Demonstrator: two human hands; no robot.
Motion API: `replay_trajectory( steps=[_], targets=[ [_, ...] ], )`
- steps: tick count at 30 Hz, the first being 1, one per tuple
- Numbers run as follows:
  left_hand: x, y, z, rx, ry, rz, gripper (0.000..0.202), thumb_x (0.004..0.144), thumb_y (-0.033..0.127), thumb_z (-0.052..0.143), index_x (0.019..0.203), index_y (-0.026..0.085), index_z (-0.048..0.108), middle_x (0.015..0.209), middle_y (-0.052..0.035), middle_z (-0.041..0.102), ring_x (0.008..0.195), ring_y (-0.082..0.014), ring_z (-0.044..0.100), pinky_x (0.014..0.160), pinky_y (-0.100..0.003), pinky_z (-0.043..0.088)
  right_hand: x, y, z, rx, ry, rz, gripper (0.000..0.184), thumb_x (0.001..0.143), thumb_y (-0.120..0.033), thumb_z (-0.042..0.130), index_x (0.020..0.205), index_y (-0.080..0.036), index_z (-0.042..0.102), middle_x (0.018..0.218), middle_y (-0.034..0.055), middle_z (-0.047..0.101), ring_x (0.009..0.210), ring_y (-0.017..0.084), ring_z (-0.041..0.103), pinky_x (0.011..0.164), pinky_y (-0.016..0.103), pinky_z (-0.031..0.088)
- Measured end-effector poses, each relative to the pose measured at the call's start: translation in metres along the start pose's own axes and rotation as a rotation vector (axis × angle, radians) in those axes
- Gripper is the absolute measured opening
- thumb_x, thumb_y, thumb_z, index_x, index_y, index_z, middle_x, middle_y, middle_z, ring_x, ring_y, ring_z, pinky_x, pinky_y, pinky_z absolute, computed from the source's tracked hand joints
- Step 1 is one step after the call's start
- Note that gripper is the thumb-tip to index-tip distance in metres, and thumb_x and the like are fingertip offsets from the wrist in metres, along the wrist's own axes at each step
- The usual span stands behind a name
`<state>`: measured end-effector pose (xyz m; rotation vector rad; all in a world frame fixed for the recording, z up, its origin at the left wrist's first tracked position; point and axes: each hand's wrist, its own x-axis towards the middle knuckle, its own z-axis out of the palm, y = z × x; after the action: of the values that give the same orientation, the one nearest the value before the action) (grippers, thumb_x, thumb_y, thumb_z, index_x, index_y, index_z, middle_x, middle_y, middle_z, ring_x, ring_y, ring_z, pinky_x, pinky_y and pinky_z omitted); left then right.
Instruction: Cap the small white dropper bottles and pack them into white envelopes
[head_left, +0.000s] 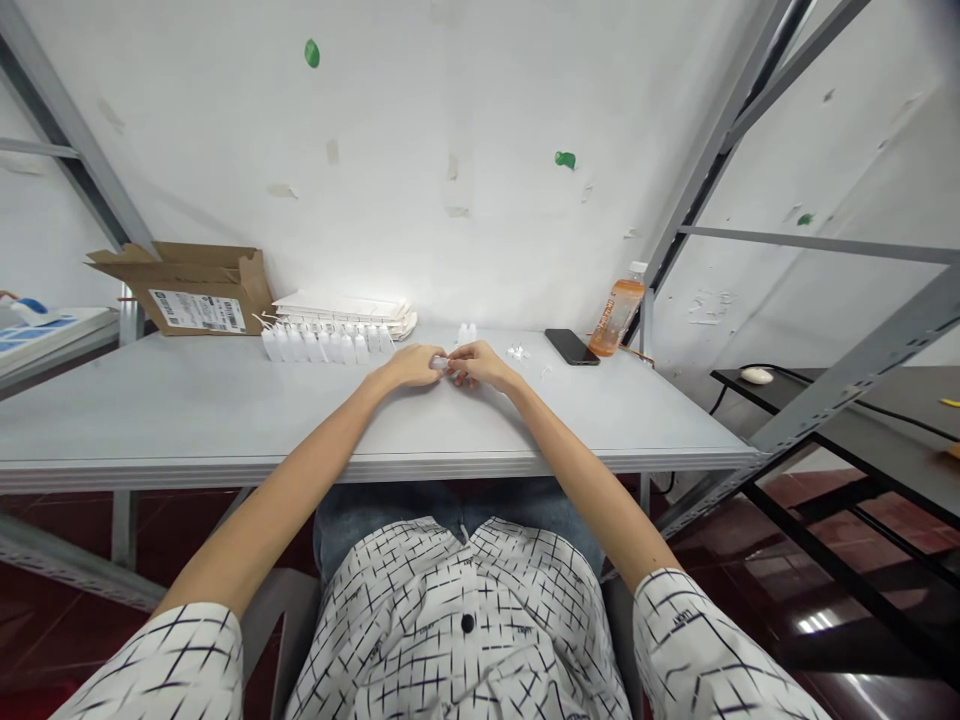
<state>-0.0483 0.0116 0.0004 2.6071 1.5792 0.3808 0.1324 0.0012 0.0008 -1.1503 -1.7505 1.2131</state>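
My left hand (414, 366) is closed around a small translucent plastic bottle (439, 362), lying on its side above the tabletop with its end toward the right. My right hand (480, 364) meets that end with fingers pinched together; what they grip, if anything, is too small to make out. Left of my hands stand rows of small white dropper bottles (322, 345), some with thin tips. A few more small white bottles (466, 332) stand just behind my hands. Small white plastic pieces (517, 352) lie scattered to the right of my right hand.
Along the wall are an open cardboard box (202, 295) and a stack of white sheets (345, 305). A black phone (571, 347) and an orange drink bottle (619, 315) sit at the right of the grey table (442, 430). Metal uprights frame both sides.
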Motion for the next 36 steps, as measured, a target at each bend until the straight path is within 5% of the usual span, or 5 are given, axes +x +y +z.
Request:
replay_trajectory(
  steps=[21,30,36],
  targets=[
    [0.0038,-0.0075,0.0005,-0.064,0.024,0.043,0.055,0.075,0.034,0.049,0.123,0.015,0.067,0.114,-0.0132,0.072,0.098,-0.0280,0.065,0.076,-0.030,0.046,0.0022,0.0002,-0.0033,-0.004,0.043,-0.067,0.008,0.085,-0.013,0.069,0.092,-0.013,0.067,0.083,0.0067,0.074,0.053,0.010,0.065,0.041,0.016,0.043],
    [0.0041,-0.0024,0.0008,-0.245,0.103,0.045,0.050,0.087,0.051,0.044,0.107,0.014,0.070,0.079,-0.0063,0.070,0.075,-0.0231,0.062,0.070,-0.031,0.044,0.0002,-0.0040,-0.0054,-0.015,0.148,-0.119,0.010,0.084,-0.014,0.070,0.090,-0.015,0.062,0.081,0.0047,0.074,0.053,0.009,0.066,0.042,0.014,0.044],
    [0.0035,-0.0012,0.0013,-0.263,0.080,0.056,0.044,0.087,0.048,0.045,0.102,0.014,0.070,0.069,-0.0043,0.066,0.071,-0.0225,0.060,0.068,-0.031,0.043,-0.0003,-0.0035,-0.0076,-0.010,0.112,-0.101,0.010,0.083,-0.015,0.071,0.089,-0.015,0.063,0.078,0.0048,0.074,0.055,0.011,0.067,0.043,0.015,0.045]
  ],
)
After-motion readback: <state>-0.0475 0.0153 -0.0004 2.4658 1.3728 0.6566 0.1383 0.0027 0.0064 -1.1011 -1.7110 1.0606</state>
